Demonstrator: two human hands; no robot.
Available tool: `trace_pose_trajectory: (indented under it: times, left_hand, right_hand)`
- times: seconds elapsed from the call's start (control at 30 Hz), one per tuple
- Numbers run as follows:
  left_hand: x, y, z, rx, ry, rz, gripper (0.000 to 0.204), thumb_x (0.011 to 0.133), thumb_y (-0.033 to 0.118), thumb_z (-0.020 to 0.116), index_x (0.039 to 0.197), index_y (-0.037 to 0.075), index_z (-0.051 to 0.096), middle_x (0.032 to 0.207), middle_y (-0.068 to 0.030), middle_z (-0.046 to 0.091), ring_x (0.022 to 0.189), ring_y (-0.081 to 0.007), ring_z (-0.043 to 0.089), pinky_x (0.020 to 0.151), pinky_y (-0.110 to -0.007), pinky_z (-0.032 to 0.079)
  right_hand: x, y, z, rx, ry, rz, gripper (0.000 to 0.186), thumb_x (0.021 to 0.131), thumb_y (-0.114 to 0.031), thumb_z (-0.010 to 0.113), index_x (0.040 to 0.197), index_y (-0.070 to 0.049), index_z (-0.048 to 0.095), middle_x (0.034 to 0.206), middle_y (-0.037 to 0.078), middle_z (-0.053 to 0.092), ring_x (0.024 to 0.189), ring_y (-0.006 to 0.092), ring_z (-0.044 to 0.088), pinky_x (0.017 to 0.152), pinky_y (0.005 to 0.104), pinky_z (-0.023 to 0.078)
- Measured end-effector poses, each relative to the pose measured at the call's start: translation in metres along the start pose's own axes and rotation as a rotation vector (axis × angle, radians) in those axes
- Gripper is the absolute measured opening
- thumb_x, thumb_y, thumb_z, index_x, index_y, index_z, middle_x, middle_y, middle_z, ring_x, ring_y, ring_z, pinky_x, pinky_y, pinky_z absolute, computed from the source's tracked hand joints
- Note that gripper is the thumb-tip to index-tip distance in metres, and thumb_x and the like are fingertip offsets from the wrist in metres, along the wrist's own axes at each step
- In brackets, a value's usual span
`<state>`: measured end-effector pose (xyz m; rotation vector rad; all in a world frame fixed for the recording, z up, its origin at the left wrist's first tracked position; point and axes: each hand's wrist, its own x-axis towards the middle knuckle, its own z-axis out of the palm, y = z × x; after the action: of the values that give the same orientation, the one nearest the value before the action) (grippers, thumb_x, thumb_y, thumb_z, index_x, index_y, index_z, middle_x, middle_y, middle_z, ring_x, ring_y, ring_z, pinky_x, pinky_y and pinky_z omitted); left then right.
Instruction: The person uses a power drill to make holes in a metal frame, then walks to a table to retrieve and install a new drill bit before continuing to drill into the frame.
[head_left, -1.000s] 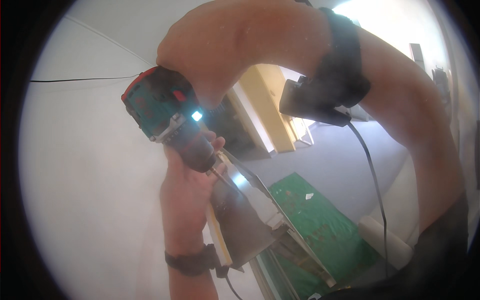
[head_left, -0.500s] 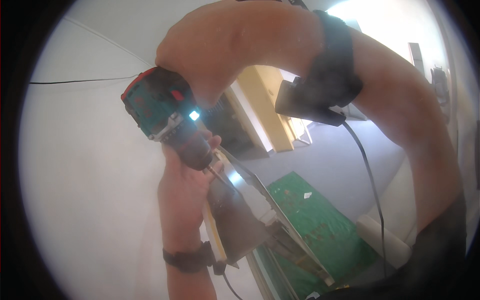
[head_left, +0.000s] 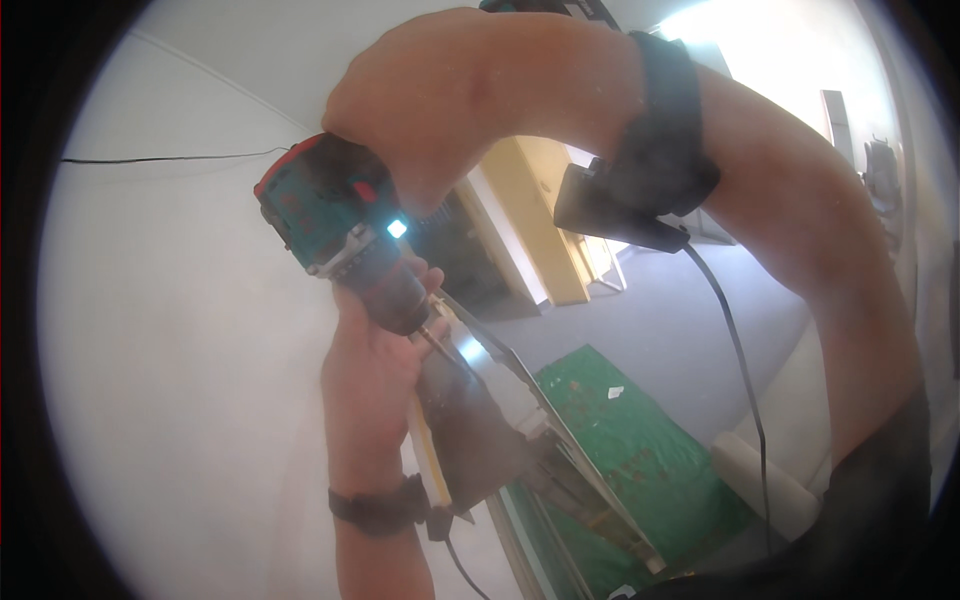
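My right hand [head_left: 405, 115] is closed around the grip of a green and black cordless drill [head_left: 325, 195] with a red rim; its small work light is lit. From the chuck [head_left: 398, 300] a thin bit points down and to the right, towards a dark grey panel [head_left: 470, 430] with a pale yellow edge. My left hand [head_left: 370, 370] is just behind and below the chuck, at the top of that panel. Its curled fingertips show beside the chuck and bit; what they grip is hidden behind the drill.
A white wall [head_left: 180, 350] stands close on the left, with a thin black cable [head_left: 170, 160] across it. Below are a long metal-edged frame [head_left: 570, 440], a green sheet [head_left: 640, 460] on the grey floor and a white roll [head_left: 765, 480]. Yellowish cabinets [head_left: 550, 220] stand farther off.
The drill and my right hand have shifted slightly to the right. My left hand has moved a little the same way. The bit keeps about the same direction.
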<state>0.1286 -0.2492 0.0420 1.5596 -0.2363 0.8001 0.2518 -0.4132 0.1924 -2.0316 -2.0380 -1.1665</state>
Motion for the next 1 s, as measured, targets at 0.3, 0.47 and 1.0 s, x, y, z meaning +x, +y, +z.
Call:
trace_pose_trajectory:
  times: [0.3, 0.47, 1.0]
  left_hand:
    - [0.015, 0.0, -0.011, 0.393, -0.027, 0.03, 0.066, 0.101, 0.06, 0.042, 0.148, 0.014, 0.034, 0.139, -0.0109, 0.044, 0.141, -0.0317, 0.035, 0.114, -0.065, 0.02]
    - [0.009, -0.002, -0.011, 0.013, 0.034, 0.044, 0.079, 0.096, 0.072, 0.037, 0.153, 0.018, 0.027, 0.152, -0.0184, 0.028, 0.147, -0.0394, 0.023, 0.117, -0.069, 0.01]
    - [-0.054, 0.0, 0.013, 0.582, -0.013, -0.023, 0.073, 0.101, 0.06, 0.045, 0.147, 0.003, 0.041, 0.137, -0.0156, 0.049, 0.135, -0.0269, 0.042, 0.115, -0.042, 0.03]
  right_hand:
    - [0.016, 0.01, 0.024, -0.051, 0.201, -0.003, 0.029, 0.063, -0.024, 0.074, 0.088, -0.009, 0.072, 0.083, 0.012, 0.071, 0.083, 0.0347, 0.069, 0.07, 0.0462, 0.054]
    - [0.032, -0.005, -0.018, -0.188, 0.018, 0.009, 0.042, 0.065, -0.031, 0.081, 0.101, -0.011, 0.075, 0.087, 0.013, 0.073, 0.084, 0.0317, 0.07, 0.074, 0.0433, 0.055]
    - [-0.24, 0.083, 0.093, 0.55, 0.351, 0.623, 0.053, 0.062, -0.023, 0.086, 0.109, -0.004, 0.068, 0.092, 0.011, 0.071, 0.084, 0.0256, 0.068, 0.079, 0.0385, 0.053]
